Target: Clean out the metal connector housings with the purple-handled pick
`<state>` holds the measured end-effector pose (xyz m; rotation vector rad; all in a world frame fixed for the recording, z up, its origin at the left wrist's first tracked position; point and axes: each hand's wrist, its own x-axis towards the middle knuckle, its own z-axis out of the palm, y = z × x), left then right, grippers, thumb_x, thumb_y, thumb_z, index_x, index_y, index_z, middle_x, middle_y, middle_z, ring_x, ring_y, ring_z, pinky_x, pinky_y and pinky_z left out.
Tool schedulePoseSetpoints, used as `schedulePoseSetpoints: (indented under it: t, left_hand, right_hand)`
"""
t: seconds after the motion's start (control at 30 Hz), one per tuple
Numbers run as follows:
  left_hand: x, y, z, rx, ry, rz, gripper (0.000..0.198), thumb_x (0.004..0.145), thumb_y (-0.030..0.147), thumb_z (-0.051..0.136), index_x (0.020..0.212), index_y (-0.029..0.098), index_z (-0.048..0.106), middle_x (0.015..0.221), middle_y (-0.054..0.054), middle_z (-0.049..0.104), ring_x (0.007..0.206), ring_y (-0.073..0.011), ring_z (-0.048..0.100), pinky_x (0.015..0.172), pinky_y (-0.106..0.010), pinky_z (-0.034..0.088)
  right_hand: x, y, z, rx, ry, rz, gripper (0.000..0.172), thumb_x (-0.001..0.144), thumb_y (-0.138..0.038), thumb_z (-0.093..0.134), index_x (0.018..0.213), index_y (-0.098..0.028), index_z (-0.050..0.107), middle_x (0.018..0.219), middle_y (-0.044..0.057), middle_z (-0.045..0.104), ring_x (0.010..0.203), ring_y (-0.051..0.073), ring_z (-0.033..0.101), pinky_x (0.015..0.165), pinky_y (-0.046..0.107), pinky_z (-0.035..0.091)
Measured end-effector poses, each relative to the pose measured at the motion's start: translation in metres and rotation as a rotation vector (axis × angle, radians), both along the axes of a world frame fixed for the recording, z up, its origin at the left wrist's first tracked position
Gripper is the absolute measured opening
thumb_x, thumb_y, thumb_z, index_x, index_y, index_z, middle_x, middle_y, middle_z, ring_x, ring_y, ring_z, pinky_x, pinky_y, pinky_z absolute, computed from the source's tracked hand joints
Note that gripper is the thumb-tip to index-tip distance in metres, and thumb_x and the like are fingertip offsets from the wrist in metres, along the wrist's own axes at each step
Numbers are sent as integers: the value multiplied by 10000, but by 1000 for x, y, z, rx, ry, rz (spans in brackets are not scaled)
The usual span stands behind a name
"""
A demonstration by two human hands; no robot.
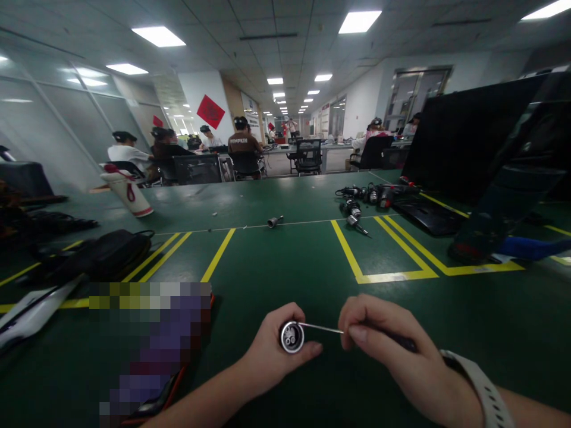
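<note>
- Left hand [270, 348], lower centre: curled around 1 metal cylinder [292, 337], seen end-on, open end showing.
- Right hand [395, 345], lower right: pinches 1 thin-shafted tool [323, 328], lying crosswise to the cylinder's long axis, tip at its upper rim; contact unclear.

Screwdriver [323, 328] right of cylinder [292, 337]

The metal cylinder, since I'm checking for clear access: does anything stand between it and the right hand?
Nothing visible blocks the way. Only the thin shaft of the tool in the right hand spans the gap to the upper rim of the metal cylinder. The left thumb juts out below the shaft, not across it.
</note>
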<state>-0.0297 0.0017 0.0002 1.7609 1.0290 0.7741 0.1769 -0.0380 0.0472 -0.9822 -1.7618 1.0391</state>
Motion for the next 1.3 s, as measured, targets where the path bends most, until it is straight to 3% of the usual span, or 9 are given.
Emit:
schedulePoseSetpoints:
  t: [0.17,0.43,0.67,0.77,1.07,1.3]
  left_hand:
    - [1,5,-5,140,140,-15,219,715,264,656,624,196,469,594,67,444,533,-101,403,485,-215,314]
    - [3,6,-9,242,269,-35,110,690,194,611,600,180,549,564,50,496,524,-122,465,520,-242,340]
    - [2,4,-9,298,361,-57,91,688,172,620,617,189,566,582,40,540,563,-145,528,562,-255,371]
    - [2,4,-9,307,386,-62,98,705,193,622,624,185,566,588,36,549,570,-147,534,569,-258,373]
    - [3,4,-11,312,394,-50,74,702,197,605,648,180,557,596,34,549,558,-139,522,547,-246,363]
    - [3,2,-9,316,365,-38,118,713,183,605,618,181,535,598,32,541,573,-139,512,569,-259,361]
  right_hand:
    - [-6,3,-1,-36,-81,54,208,860,-246,430,688,-192,534,655,4,523,627,158,502,583,289,377]
    - [-11,-3,1,187,-292,131,140,836,-119,431,739,-189,504,709,16,509,645,154,462,603,286,392]
    - [-12,5,-5,-61,-172,70,193,840,-220,407,667,-193,488,646,3,496,621,160,478,588,291,373]
    - [-13,7,-7,-95,-146,58,201,835,-247,402,661,-191,487,643,3,492,622,161,477,585,291,371]
    - [-9,-1,-8,188,-233,128,149,853,-149,399,743,-175,496,721,18,492,663,151,457,620,286,376]
    - [-10,9,-9,-123,-70,80,194,804,-239,435,652,-170,534,642,20,540,633,164,509,601,295,381]
